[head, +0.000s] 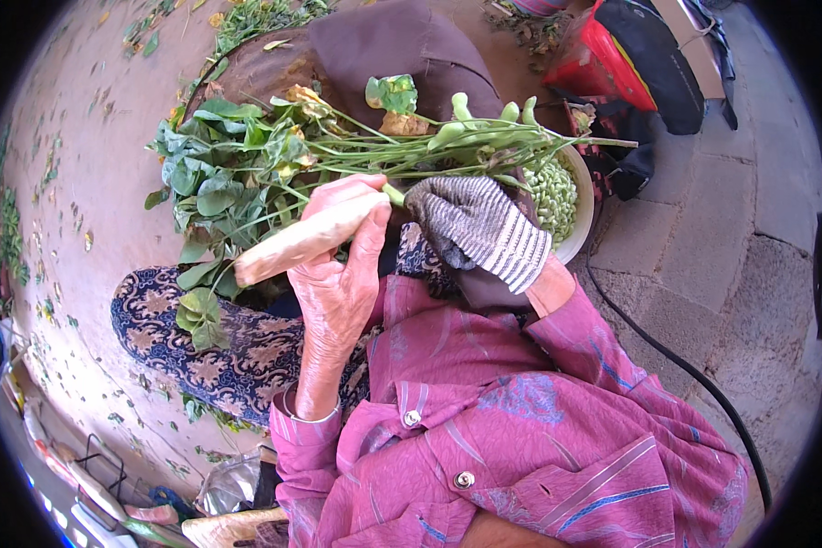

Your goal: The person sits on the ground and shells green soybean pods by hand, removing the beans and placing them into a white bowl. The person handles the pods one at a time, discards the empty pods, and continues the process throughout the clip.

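Note:
My bare left hand (339, 257) grips a pale, thick wooden handle (308, 236); any blade or tip is hidden. A small green pod (393, 196) spans the gap between those fingertips and my right hand (469, 219), which wears a black-and-white striped glove and is curled round the pod's other end. Just beyond both hands lie leafy bean stalks (383, 154), with plump green pods (483, 127) towards their right end. Beside my gloved hand stands a pale bowl (581, 229) of shelled green beans (551, 192), partly covered by the stalks.
Brown cloth (404, 55) drapes over a round brown tray (260, 65) ahead. At upper right sit a red bag (592, 65) and a black bag (654, 61). A black cable (678, 349) curves across the stone paving (657, 274). Loose leaves litter the floor (75, 205) at left.

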Tool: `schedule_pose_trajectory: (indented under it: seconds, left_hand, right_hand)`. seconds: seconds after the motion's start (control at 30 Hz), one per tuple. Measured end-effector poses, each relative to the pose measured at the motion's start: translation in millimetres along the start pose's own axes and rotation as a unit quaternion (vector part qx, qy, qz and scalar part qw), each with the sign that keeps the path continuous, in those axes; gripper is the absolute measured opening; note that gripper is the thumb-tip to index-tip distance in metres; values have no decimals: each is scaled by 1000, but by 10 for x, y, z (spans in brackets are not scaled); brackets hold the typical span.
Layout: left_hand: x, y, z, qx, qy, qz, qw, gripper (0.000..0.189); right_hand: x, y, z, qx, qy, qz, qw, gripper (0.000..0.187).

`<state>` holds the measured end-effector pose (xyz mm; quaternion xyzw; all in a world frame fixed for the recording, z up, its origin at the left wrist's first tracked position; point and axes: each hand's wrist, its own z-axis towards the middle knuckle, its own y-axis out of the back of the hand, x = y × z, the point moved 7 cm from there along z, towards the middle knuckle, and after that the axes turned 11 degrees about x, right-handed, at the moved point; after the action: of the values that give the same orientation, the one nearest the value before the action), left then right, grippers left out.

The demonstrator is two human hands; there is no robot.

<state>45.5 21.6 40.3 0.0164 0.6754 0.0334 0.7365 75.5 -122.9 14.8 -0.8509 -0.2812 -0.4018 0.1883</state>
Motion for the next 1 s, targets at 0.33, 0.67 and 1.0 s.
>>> schedule_pose_trajectory:
  seconds: [0.33, 0.67, 1.0]
  left_hand:
    - [411, 29, -215, -62, 189, -329, 923, 23]
    - [156, 29, -171, -92, 124, -114, 981, 12]
    - [153, 58, -113, -56, 117, -30, 991, 11]
  right_hand:
    - [102, -43, 12, -14, 81, -228, 970, 19]
    - [203, -158, 46, -78, 30, -479, 874, 26]
    - [74, -120, -36, -54, 131, -167, 976, 32]
